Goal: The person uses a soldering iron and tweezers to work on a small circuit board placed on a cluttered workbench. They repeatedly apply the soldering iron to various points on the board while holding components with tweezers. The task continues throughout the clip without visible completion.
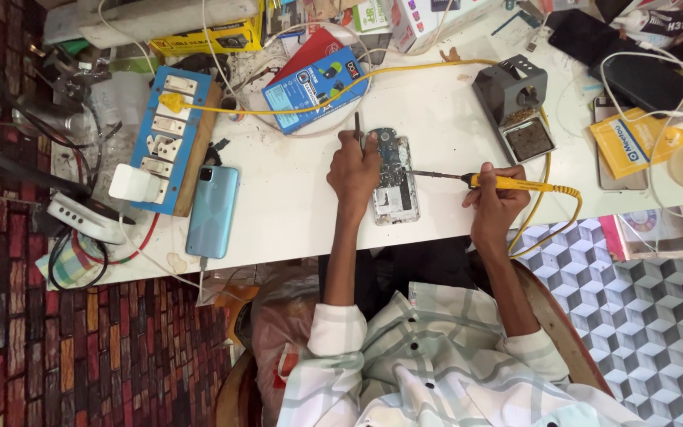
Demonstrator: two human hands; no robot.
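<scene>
while the opened phone [394, 178] lies near the middle of the frame on the white table [294, 213], its long axis runs up and down the picture, and the soldering iron [507, 184] comes at it crosswise, from the right. the iron's yellow handle lies almost level, its dark tip reaching left to the phone's right edge, about at mid-height of the exposed board; whether the tip actually touches the board is too fine to tell. the right hand [497, 202] is closed around the handle in a pen-like grip, sitting to the right of the phone and a little lower in the frame. the left hand [353, 170] rests against the phone's left edge and upper part, fingers curled over it, and seems to pinch a thin dark tool [357, 125] that sticks up toward the top of the frame; how firmly it holds the tool cannot be made out. so the left hand is the nearer one, touching the phone, while the right reaches it only through the iron. the iron's yellow cord [551, 207] loops down off the table edge at lower right. at upper right stands the grey iron stand [513, 88]; at left lie a blue phone [213, 210] and a blue power strip [169, 134].
</scene>
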